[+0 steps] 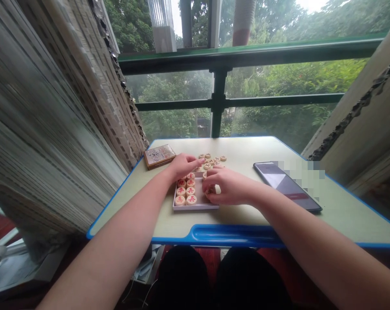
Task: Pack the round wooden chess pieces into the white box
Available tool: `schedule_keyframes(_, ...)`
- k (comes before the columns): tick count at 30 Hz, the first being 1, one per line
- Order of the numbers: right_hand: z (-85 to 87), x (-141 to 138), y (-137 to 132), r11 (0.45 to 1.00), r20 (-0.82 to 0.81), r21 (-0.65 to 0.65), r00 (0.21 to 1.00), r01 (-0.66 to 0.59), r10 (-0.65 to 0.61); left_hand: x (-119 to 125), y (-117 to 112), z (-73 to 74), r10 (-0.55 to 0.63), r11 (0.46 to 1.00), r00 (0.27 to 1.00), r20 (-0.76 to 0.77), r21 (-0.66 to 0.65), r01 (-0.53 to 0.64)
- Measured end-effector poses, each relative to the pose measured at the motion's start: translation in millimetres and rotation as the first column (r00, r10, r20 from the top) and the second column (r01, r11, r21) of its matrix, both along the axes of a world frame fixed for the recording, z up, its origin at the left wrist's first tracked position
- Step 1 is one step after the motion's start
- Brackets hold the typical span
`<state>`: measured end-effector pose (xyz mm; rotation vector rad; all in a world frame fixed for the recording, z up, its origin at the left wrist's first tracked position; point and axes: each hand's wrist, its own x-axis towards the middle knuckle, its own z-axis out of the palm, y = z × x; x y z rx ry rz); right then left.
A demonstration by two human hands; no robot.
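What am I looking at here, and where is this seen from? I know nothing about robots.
There's no robot: these are a person's bare left hand and right hand. The single picture comes from a camera on that person's head, looking forward and down. On the pale table sits a shallow tray with round pieces marked in red along its left side. Beyond it lie loose pieces; a patterned box is at the back left, a phone to the right. The right hand is at pieces in the tray, the left near the loose ones; whether either grips one isn't clear.
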<state>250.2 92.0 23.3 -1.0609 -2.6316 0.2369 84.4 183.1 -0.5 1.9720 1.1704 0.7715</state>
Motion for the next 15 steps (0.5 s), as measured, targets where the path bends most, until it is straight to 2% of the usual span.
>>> schedule_keyframes(3, 2.5, 0.8, 2.4, 0.998, -0.036, 0.031, 0.998, 0.047, -0.046, -0.8, 2.1, -2.0, -0.024, 1.000, 1.000, -0.006, 0.019, 0.024)
schedule_keyframes(6, 1.5, 6.6, 11.9, 0.961, -0.101, 0.085, 0.962, 0.262, -0.253, -0.4, 3.2, -3.3, -0.036, 0.999, 0.999, -0.008, 0.021, 0.036)
schedule_keyframes(8, -1.9, 13.2, 20.3, 0.871, -0.134, 0.092, 0.873, 0.482, -0.469, 0.4, 2.5, -3.3, -0.024, 0.999, 1.000, -0.018, 0.021, 0.025)
schedule_keyframes(10, -6.2, 20.1, 27.2, 0.775, -0.116, 0.087, 0.779, 0.626, -0.616, 1.3, 0.8, -2.8, -0.004, 1.000, 1.000, -0.029, 0.019, 0.004)
schedule_keyframes(12, -9.9, 25.1, 31.0, 0.740, -0.066, 0.079, 0.744, 0.668, -0.665, 1.8, -1.1, -2.1, 0.011, 1.000, 0.999, -0.031, 0.017, -0.010)
schedule_keyframes(15, -11.5, 27.1, 31.1, 0.767, 0.002, 0.044, 0.768, 0.640, -0.641, 1.6, -2.3, -1.0, 0.022, 1.000, 1.000, -0.022, 0.000, -0.022)
